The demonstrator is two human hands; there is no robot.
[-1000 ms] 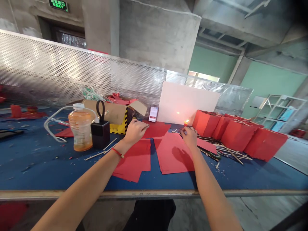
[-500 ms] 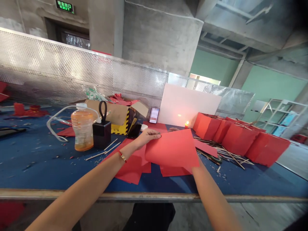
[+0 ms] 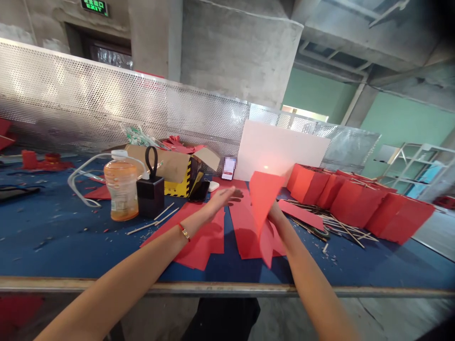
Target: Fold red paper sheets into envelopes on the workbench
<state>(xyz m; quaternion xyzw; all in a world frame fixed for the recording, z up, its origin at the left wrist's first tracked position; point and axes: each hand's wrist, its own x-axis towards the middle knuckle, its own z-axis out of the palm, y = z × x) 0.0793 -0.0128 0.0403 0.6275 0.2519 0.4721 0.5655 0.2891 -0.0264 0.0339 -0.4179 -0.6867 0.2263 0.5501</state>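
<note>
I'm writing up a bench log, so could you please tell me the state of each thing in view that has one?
Left hand: open, holding nothing
Right hand: mostly hidden behind the sheet, grip unclear
Sheet: bent, raised
Bottle: capped, upright
Box: open
Phone: propped up, screen lit
Black phone: screen dark
Exit sign: lit
Red boxes: standing close together

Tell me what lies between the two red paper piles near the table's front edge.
In the head view, just a bare strip of blue tabletop separates the left pile from the right pile; farther back, the left hand blocks the view.
</note>
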